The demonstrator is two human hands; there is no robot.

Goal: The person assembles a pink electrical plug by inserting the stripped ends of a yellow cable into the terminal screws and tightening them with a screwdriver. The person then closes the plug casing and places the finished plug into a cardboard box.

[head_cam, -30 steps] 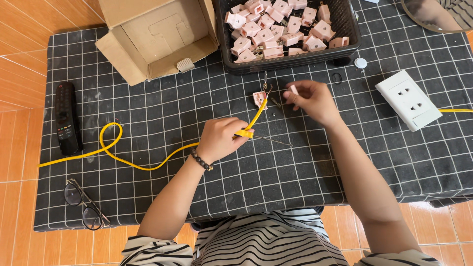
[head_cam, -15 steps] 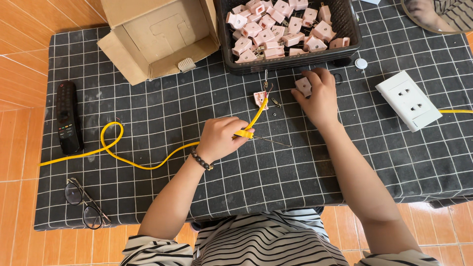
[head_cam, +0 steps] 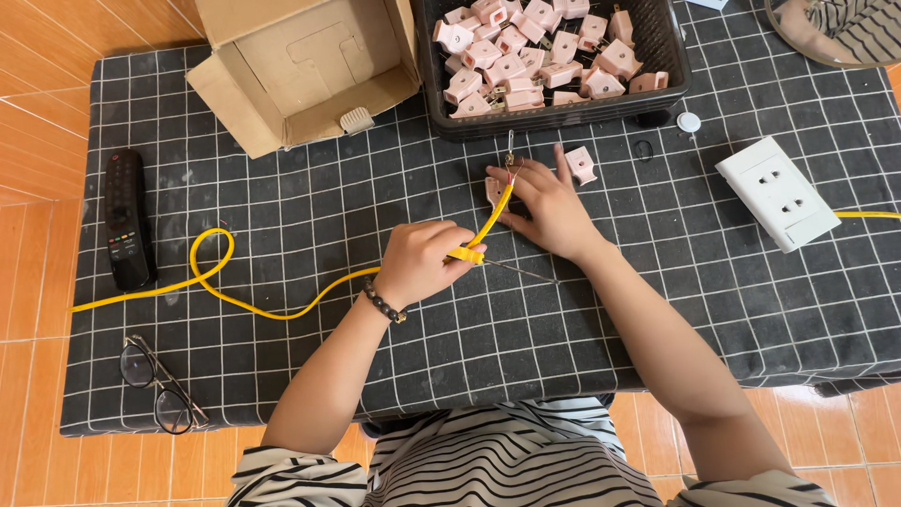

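Just below the black basket (head_cam: 671, 70) of pink plug parts (head_cam: 535, 47), both hands work on the checked cloth (head_cam: 657, 282). Left hand (head_cam: 422, 263) is closed in a grip on the yellow cable (head_cam: 282, 305), pinching it near its end, below and left of the basket. Cable end runs up from that hand toward the basket, bare wire tips showing just under the basket's front wall. Right hand (head_cam: 549, 207) lies flat, fingers spread, grip open, pressing a pink plug half (head_cam: 495, 191) at the cable end; holds nothing. Second pink plug piece (head_cam: 581, 164) sits just beside the right hand's fingers, directly below the basket. A thin metal tool (head_cam: 521, 272) lies on the cloth under the left hand; can't tell what kind. Left of the basket: open cardboard box (head_cam: 300, 70). Right and below the basket: white wall socket (head_cam: 779, 192). Far left of the basket: black remote (head_cam: 127, 221), with glasses (head_cam: 160, 385) below it at the cloth's edge. Cable loops once near the remote.
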